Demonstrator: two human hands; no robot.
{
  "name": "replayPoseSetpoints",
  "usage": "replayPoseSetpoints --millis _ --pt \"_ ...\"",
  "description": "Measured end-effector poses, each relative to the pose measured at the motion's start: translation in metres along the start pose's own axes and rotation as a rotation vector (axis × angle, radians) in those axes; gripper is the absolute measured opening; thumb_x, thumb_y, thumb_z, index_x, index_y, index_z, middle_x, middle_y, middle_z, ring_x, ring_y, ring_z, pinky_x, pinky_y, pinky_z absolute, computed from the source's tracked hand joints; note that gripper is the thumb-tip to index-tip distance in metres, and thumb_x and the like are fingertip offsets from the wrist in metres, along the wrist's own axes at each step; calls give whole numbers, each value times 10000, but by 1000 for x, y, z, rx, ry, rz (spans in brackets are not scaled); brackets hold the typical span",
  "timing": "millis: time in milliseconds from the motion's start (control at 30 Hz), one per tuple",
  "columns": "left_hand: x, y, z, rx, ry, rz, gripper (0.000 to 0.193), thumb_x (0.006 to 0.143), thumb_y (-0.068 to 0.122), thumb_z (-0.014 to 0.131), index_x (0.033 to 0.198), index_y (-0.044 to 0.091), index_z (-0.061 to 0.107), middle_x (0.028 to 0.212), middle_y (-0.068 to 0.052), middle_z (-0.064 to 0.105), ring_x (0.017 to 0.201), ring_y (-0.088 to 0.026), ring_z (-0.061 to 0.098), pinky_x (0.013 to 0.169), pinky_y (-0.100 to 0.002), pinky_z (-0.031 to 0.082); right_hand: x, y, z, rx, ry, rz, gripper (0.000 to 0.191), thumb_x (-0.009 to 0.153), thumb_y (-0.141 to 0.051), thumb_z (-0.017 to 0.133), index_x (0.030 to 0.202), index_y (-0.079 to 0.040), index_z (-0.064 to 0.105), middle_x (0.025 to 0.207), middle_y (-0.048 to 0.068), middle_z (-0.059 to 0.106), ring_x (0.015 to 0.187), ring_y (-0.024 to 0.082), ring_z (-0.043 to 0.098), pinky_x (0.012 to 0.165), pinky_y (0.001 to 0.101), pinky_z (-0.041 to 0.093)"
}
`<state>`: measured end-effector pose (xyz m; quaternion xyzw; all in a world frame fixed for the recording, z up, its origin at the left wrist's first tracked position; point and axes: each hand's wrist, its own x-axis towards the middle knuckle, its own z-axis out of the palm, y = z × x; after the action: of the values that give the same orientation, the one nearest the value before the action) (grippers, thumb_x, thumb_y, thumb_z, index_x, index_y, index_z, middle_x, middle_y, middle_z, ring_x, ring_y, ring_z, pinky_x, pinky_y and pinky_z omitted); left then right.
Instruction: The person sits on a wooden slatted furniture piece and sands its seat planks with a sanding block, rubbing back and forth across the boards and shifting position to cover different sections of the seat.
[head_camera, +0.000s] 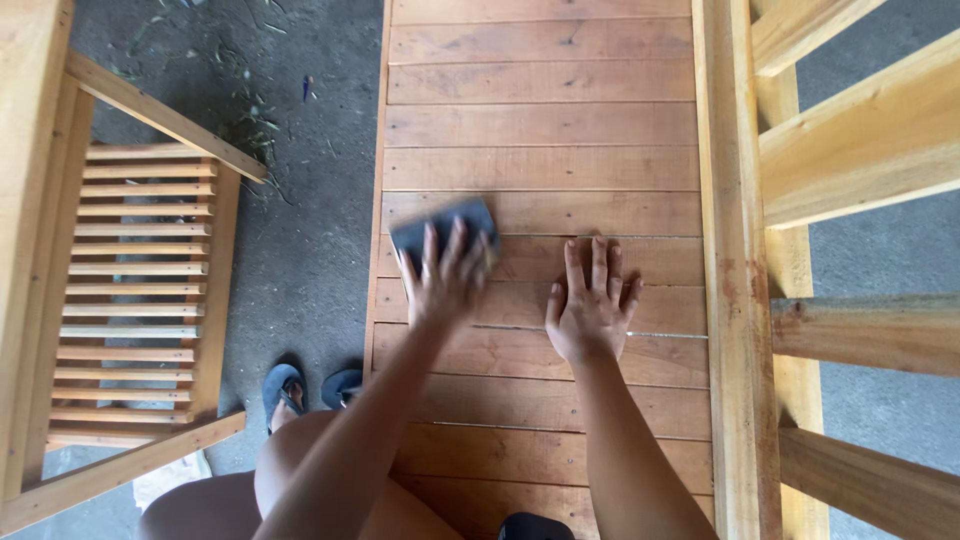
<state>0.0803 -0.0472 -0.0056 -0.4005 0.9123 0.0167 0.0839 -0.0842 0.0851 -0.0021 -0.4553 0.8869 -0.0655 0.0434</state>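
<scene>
A slatted wooden panel (545, 130) of brown planks lies in front of me. My left hand (440, 280) presses a dark blue-grey sanding pad (445, 222) flat on a plank near the panel's left edge; the hand looks slightly blurred. My right hand (592, 305) rests flat on the planks just to the right, fingers spread, holding nothing. Both forearms reach up from the bottom of the view.
A thick wooden rail (735, 300) borders the panel on the right, with crossbeams (870, 140) beyond it. A slatted wooden frame (135, 290) stands at left on the grey concrete floor (300, 200). My foot in a blue sandal (285, 390) is beside the panel.
</scene>
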Motion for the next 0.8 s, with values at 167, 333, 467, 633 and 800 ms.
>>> replayPoseSetpoints --millis 167,333,467,633,800 --pt "-99 19 5 -165 25 236 586 1000 480 387 1572 440 261 1690 14 114 1524 -385 34 1104 -776 82 2 1 1 -14 -2 -1 656 966 -416 446 1590 -332 260 1693 45 146 1551 295 127 1215 628 67" --pt "-25 6 16 -192 82 185 540 1035 475 362 1570 421 311 1687 24 165 1536 -372 111 1121 -762 81 -2 8 7 11 86 73 681 947 -437 484 1589 -316 293 1695 105 157 1558 335 135 1198 659 76" --pt "70 2 10 -246 121 183 525 1040 464 360 1564 433 346 1698 40 180 1550 -365 130 1150 -753 81 -13 16 10 136 264 213 705 947 -405 519 1609 -250 334 1717 154 207 1573 351 202 1249 687 104" --pt "143 4 -8 -326 185 214 531 1034 463 384 1562 429 351 1697 44 190 1559 -361 119 1153 -753 67 -27 17 1 77 217 301 709 875 -396 575 1541 -239 390 1672 135 249 1553 371 215 1202 681 114" --pt "146 17 -10 -327 107 287 530 1039 456 390 1566 423 354 1699 19 184 1553 -360 116 1137 -766 66 -34 13 -15 79 188 309 722 861 -372 584 1532 -206 375 1665 143 254 1541 363 226 1219 641 136"
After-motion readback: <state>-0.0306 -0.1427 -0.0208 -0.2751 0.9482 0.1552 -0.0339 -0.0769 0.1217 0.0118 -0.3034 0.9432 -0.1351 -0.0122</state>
